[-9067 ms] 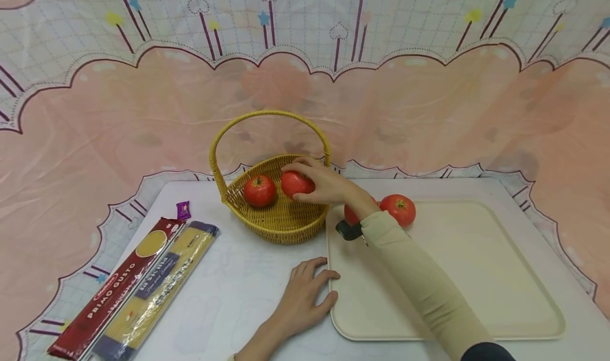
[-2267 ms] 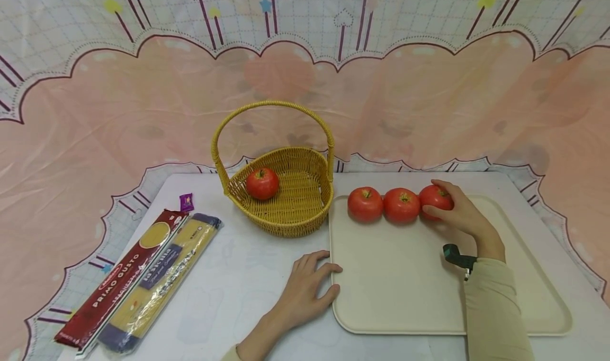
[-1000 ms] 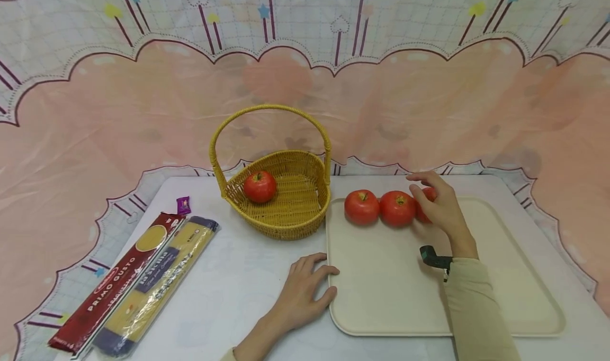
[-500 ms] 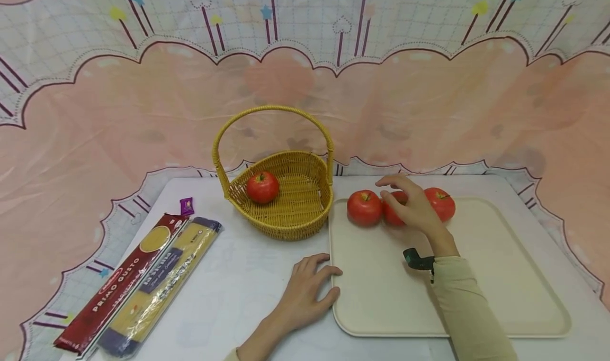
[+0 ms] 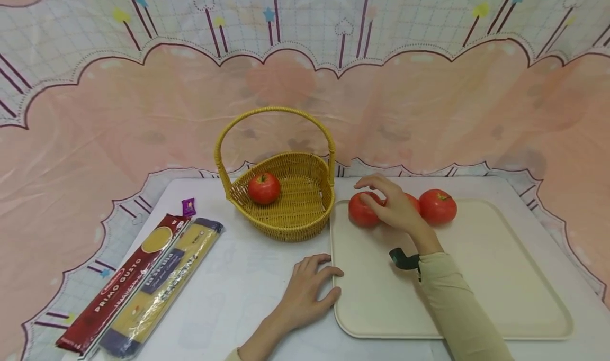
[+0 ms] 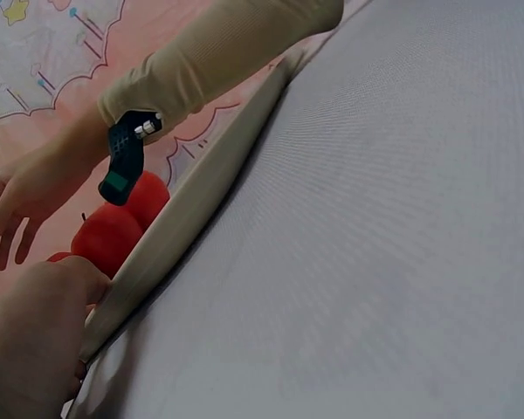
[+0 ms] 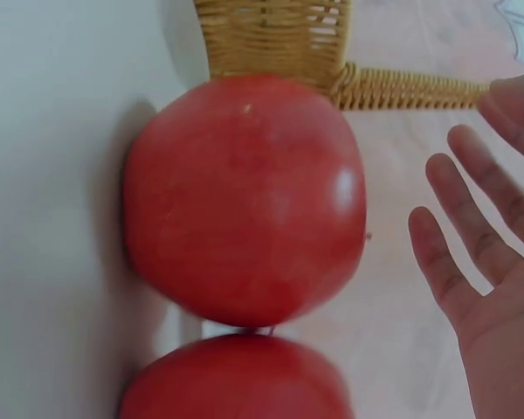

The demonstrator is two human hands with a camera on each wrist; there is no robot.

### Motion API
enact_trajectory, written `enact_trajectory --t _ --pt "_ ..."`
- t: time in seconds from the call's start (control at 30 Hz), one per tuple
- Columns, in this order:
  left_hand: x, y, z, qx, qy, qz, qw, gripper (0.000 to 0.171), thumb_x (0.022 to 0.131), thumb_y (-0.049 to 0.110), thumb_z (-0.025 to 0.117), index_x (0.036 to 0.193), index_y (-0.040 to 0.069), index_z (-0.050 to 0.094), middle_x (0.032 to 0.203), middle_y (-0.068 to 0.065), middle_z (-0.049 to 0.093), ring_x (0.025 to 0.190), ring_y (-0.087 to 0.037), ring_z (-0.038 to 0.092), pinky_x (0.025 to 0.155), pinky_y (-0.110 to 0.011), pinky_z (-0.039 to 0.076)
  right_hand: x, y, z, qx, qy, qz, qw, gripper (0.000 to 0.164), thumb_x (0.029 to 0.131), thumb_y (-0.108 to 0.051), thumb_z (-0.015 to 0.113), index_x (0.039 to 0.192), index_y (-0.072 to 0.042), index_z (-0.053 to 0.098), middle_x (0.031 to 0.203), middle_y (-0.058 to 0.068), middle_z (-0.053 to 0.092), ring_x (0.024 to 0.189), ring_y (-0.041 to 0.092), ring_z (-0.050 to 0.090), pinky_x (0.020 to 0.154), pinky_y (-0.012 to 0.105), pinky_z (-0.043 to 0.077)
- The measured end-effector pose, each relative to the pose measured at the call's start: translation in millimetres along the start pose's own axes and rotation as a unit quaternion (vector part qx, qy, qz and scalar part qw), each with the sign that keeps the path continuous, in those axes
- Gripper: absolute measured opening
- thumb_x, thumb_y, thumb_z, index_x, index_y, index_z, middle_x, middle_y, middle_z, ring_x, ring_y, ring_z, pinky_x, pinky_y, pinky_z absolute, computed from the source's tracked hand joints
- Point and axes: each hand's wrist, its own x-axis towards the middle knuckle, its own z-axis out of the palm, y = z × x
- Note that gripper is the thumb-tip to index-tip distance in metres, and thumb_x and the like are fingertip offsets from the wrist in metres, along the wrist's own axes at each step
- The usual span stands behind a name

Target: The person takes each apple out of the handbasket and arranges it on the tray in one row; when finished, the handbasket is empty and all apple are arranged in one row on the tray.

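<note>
My right hand (image 5: 392, 205) hovers over the left end of a row of red apples, fingers spread and holding nothing. Just under its fingertips is the left apple (image 5: 359, 216); the middle apple (image 5: 413, 200) is partly hidden behind the hand, and the right apple (image 5: 438, 207) shows fully. In the right wrist view a gap separates the right hand (image 7: 498, 288) from the nearest apple (image 7: 244, 201). All three sit along the back of a cream tray (image 5: 481, 276). With relaxed fingers, my left hand (image 5: 305, 292) rests against the tray's left rim.
Left of the tray stands a yellow wicker basket (image 5: 286, 224) with a tall handle and one apple (image 5: 264, 188) inside. Farther left lie a red spaghetti packet (image 5: 121, 289), a yellow and blue pasta packet (image 5: 164, 284) and a small purple wrapped sweet (image 5: 188, 207). A printed cloth hangs behind.
One apple has left the basket and now ends the row on the tray's right. Having let go of it, my right hand has moved left above the row. The left hand stays put.
</note>
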Motion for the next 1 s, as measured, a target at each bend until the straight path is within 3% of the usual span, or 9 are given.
enact_trajectory --t 0.57,0.73,1.0 --pt "0.4 1.2 -0.4 0.003 -0.009 -0.009 0.9999 0.024 0.086 0.035 0.061 0.110 0.032 0.061 0.131 0.000 0.050 0.121 -0.014 0.043 0.097 -0.041 0.035 35 -23 9 -0.004 -0.046 -0.047 0.998 0.029 0.090 -0.016 0.063 0.118 -0.015 0.060 0.118 -0.005 0.058 0.117 0.014 0.051 0.103 0.043 0.042" --pt "-0.4 3.3 -2.0 0.000 -0.013 -0.015 0.9998 0.024 0.087 0.035 0.060 0.110 0.031 0.061 0.131 0.000 0.050 0.122 -0.015 0.043 0.097 -0.041 0.035 45 -28 14 -0.014 -0.053 -0.083 0.995 0.029 0.089 -0.012 0.063 0.118 -0.013 0.060 0.120 -0.002 0.058 0.115 0.016 0.053 0.101 0.041 0.043" --pt "0.0 2.3 -0.8 0.006 -0.005 -0.004 1.0000 0.024 0.087 0.035 0.060 0.111 0.031 0.060 0.131 0.000 0.050 0.122 -0.015 0.043 0.097 -0.042 0.035 62 -38 20 -0.034 -0.071 -0.116 0.990 0.026 0.091 -0.019 0.061 0.117 -0.014 0.061 0.119 0.000 0.059 0.118 0.016 0.051 0.103 0.039 0.041"
